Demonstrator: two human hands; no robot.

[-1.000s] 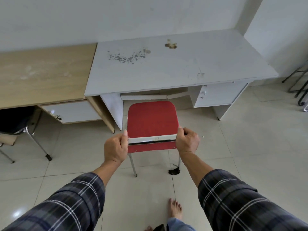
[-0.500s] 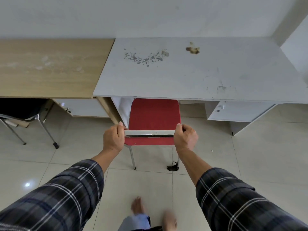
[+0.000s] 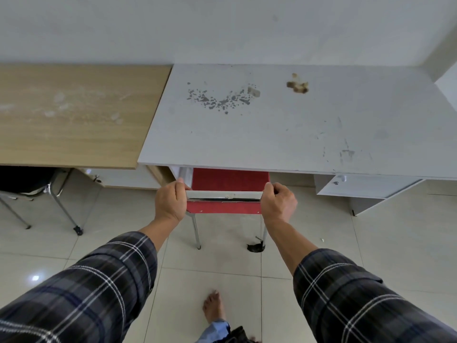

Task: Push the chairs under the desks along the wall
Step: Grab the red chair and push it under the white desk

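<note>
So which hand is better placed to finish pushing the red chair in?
Neither clearly: left hand and right hand each grip an end of the red chair backrest, so both together push straight.

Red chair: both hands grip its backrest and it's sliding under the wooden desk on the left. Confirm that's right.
Not quite. The head view shows the left hand and right hand gripping the red chair by its backrest, but it is sliding under the white desk, not the wooden desk.
</note>
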